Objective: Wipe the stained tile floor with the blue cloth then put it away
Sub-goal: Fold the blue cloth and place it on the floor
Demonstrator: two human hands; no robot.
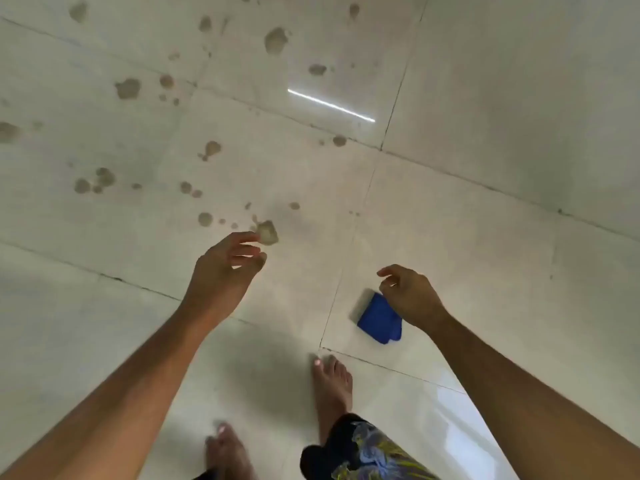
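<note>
A folded blue cloth [379,318] lies on the pale tile floor [485,220], just ahead of my right foot. My right hand [408,294] hovers over the cloth's far right edge, fingers spread and curled, holding nothing. My left hand [225,268] hangs in the air to the left, fingers loosely apart and empty, beside a brown stain [267,232]. Several brownish stains spread over the tiles ahead and to the left, among them a large blot [276,40] far ahead and another blot [128,88] at the far left.
My bare right foot [332,386] and bare left foot [225,452] stand on the tiles at the bottom, with patterned dark shorts [363,452] over the right knee. Dark grout lines cross the floor. A bright light reflection [330,105] streaks one tile.
</note>
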